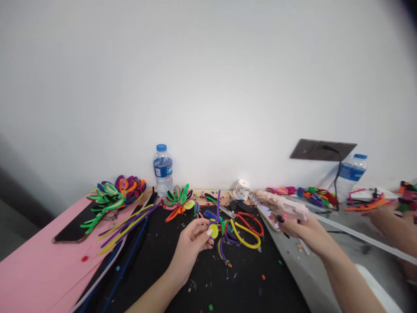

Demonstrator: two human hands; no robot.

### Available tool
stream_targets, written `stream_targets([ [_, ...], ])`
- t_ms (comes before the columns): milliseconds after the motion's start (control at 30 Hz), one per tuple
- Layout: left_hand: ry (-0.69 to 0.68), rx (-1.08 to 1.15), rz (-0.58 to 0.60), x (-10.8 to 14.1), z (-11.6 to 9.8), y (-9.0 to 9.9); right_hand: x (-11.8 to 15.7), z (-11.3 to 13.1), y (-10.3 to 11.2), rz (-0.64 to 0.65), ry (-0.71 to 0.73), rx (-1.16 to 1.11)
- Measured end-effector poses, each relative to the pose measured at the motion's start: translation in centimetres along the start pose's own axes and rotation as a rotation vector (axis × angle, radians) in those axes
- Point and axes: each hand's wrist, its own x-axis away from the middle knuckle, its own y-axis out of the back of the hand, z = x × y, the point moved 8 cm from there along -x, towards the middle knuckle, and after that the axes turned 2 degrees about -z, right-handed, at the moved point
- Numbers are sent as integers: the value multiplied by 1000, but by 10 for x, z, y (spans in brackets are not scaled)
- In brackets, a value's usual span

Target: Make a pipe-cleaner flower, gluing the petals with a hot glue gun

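My left hand [190, 241] is closed in a pinch on a small yellow disc [213, 231] above the black mat. A purple pipe cleaner [218, 204] stands upright right at the disc; whether they are joined I cannot tell. To the right, my right hand [312, 237] grips a pale pink glue gun [289, 206] whose nozzle points left. A long whitish glue stick [355, 234] runs out of its back. Beyond my left hand lie curled purple, green and yellow pipe-cleaner pieces [228, 234] and scissors [257, 221] with red and yellow handles.
Pipe-cleaner flowers [115, 193] and a dark phone [74, 224] lie at left, near loose pipe cleaners [130, 224]. A water bottle [163, 171] and a paper cup [241, 189] stand by the wall. Another person's hand [387, 221] is at far right, near a second bottle [352, 174].
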Motion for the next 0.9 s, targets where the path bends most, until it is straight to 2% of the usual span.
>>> stream_targets([
  [67,7,45,5,0,-1,-1,3,1,-46,222,-31,-329],
  [133,13,94,4,0,-1,0,9,-3,-84,351,-103,-559],
  [233,16,161,13,-1,-1,0,20,-12,-125,448,-204,-714],
  [300,22,196,23,-2,-1,0,27,-15,-141,485,-253,-758],
  [500,44,259,45,-1,4,0,33,-13,-147,482,-282,-827],
  [900,54,281,79,-1,3,-3,35,-17,-150,489,-324,-798],
])
